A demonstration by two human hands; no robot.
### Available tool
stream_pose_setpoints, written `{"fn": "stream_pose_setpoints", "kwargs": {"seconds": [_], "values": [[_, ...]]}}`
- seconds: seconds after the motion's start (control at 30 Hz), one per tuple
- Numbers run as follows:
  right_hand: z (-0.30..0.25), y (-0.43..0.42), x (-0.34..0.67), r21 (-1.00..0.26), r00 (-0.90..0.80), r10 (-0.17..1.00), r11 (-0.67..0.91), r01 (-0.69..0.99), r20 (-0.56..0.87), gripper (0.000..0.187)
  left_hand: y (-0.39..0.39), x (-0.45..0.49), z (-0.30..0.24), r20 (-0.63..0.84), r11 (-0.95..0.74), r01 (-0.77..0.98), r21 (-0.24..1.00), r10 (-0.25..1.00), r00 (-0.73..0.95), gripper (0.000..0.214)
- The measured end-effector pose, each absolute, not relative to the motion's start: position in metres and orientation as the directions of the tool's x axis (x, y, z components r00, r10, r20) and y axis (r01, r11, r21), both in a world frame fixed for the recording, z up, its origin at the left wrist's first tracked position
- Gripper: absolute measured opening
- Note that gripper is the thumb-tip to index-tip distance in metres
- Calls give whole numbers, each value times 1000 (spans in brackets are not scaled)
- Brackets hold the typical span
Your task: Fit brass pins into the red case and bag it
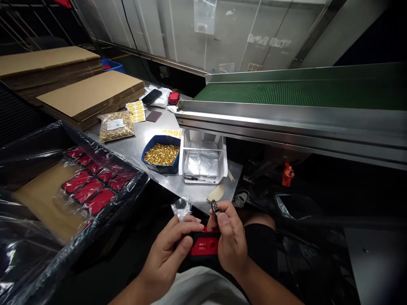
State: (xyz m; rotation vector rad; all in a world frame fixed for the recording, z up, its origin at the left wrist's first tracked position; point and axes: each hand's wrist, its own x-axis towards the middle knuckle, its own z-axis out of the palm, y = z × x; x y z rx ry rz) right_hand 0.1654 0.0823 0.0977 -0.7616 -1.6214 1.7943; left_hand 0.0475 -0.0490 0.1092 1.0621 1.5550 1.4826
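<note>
Close to my body, a small red and black plastic case [204,245] sits between both hands. My left hand [168,250] grips its left side, thumb and fingers over the near and top edges. My right hand [231,241] pinches a small shiny dark metal piece [215,207] between thumb and forefinger, just above the case. Its exact kind is too small to make out. The other right fingers curl at the case's right side. Beyond my left fingertips is a crumpled clear plastic bag [182,207]; whether the fingers touch it I cannot tell.
On the metal table [155,176] are a blue bin [148,163] of small gold pieces, a white tray [224,163] with clear bags, and a filled bag [116,127]. Stacked cardboard [92,91] lies behind. A plastic-lined crate [138,182] holds bagged red cases. A green conveyor [286,91] runs right.
</note>
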Motion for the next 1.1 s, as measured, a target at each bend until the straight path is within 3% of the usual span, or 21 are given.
{"fn": "stream_pose_setpoints", "kwargs": {"seconds": [0.13, 0.23, 0.33, 0.53, 0.7, 0.8, 1.0, 1.1], "values": [[105, 88, 165, -970, -680, 717, -242, -39, -151, 31, -42, 32, 112, -54, 37, -77, 996, 970, -238, 20], [109, 90, 164, -938, -686, 689, -345, -29, -232, 35, -41, 31, 107, -87, 19, -246, 969, 959, -269, 16], [109, 92, 161, -897, -650, 688, -442, -24, -322, 39, -45, 38, 105, -158, 54, -303, 952, 931, -330, 21], [99, 94, 156, -838, -587, 694, -544, -50, -416, 40, -52, 54, 107, -208, 137, -216, 967, 912, -354, 44], [99, 94, 157, -851, -590, 696, -524, -29, -409, 41, -49, 58, 107, -230, 173, -174, 969, 889, -396, 45], [104, 96, 159, -880, -617, 683, -473, 33, -391, 42, -45, 56, 110, -240, 206, -128, 970, 891, -386, 45], [120, 105, 161, -958, -699, 659, -242, 154, -279, 39, -40, 55, 119, -129, 216, 180, 960, 907, -400, 46], [118, 114, 159, -919, -672, 676, -394, 14, -300, 39, -41, 62, 118, -99, 177, 112, 978, 862, -498, 44]]}}
